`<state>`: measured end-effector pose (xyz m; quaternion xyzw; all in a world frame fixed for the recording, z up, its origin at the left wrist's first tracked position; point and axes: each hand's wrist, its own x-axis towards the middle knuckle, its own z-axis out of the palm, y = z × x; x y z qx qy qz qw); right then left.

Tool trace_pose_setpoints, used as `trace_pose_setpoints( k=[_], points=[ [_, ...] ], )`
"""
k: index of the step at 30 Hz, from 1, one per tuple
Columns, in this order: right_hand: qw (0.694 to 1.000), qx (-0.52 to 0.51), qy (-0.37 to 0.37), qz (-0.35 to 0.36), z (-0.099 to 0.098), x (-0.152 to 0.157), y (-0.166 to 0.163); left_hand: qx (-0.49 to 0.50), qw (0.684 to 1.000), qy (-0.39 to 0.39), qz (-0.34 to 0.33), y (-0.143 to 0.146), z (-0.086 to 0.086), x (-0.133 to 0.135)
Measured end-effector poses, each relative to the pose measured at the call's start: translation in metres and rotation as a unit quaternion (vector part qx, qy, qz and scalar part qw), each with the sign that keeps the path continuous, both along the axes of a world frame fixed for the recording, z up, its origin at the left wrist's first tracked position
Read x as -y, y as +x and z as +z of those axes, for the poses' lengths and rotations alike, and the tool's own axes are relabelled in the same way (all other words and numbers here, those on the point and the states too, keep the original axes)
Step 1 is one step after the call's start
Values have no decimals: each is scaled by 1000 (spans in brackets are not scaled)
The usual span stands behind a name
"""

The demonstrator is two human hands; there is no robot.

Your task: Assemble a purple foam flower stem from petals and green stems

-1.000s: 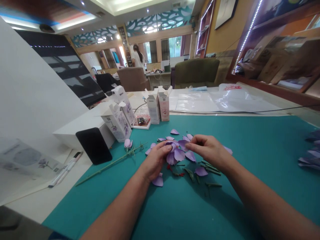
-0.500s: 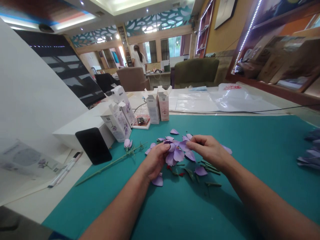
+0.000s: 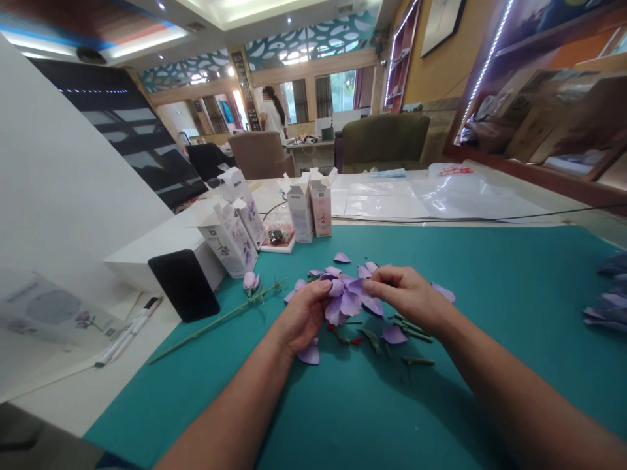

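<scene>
Between my hands, just over the green mat (image 3: 480,391), is a purple artificial flower (image 3: 341,303) with several broad petals. My left hand (image 3: 306,313) grips it from the left, thumb on top near its centre. My right hand (image 3: 409,294) pinches the edge of a petal on the flower's right side; the fingertips partly cover that petal. Loose purple petals, such as one petal (image 3: 393,335), lie around and beneath the flower. Cut green stem pieces (image 3: 414,329) and small red-tipped bits (image 3: 355,341) rest below my hands.
To the left lie a long green stem (image 3: 206,326) and a purple bud (image 3: 251,282). A black tablet-like panel (image 3: 183,285) leans on a white box. Open cartons (image 3: 230,241) stand at the back left. Dark purple pieces (image 3: 610,297) sit at the right edge. A person (image 3: 272,114) stands far behind.
My right hand has shifted slightly left, and the petal it pinches sits closer against the flower. My left hand has stayed in place. The person in the background has turned a little.
</scene>
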<state>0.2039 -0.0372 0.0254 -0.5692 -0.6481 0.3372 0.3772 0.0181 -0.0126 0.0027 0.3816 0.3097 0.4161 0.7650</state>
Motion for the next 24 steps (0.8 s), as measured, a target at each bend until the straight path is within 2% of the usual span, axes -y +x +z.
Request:
trace_pose_setpoints(
  k=[8,24],
  points=[
    [1000,-2,-15,4,-1,0,0,-6,999,26,-22,0,-4,-3],
    [999,-1,-35,7,1,0,-3,-22,998,42,-34,0,-1,-1]
  ],
)
